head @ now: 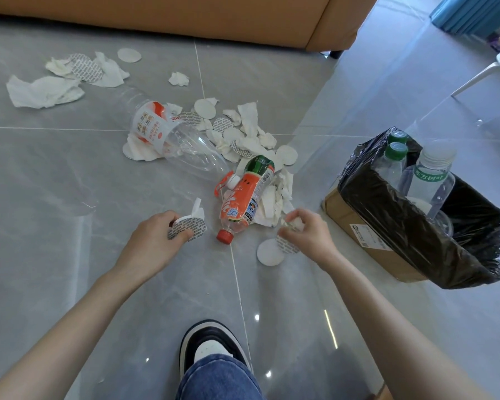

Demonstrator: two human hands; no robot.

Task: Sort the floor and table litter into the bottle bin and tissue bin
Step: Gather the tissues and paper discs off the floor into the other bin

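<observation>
Your left hand [156, 239] grips a round printed seal disc [188, 230] low over the grey tiled floor [55, 174], fingers curled under its edge. A white paper scrap [198, 207] stands up just behind the disc; whether you hold that too cannot be told. Your right hand [309, 235] pinches a crumpled tissue wad [294, 223] between thumb and fingertips. It is just above a second printed disc [285, 244] and a plain white disc [269, 253], which overlap on the tiles.

Between your hands a watermelon-label bottle [243, 197] lies on its side, its red cap [224, 235] pointing toward you. Beyond it a large clear bottle [173, 137] with a red-and-white label also lies on its side, its neck toward the smaller bottle. Both rest amid a heap of tissues and discs [243, 131].

A separate cluster of tissues [45, 90] sits farther left, near the tan sofa [185, 15].

To your right, well apart from the heap, stands the bottle bin [367, 243], a cardboard box lined with a black bag. It holds upright clear bottles: two green-capped bottles [396, 151] and a green-banded bottle [432, 176].

Your black-and-white shoe [211, 340] and jeans leg [217, 379] fill the bottom edge.
</observation>
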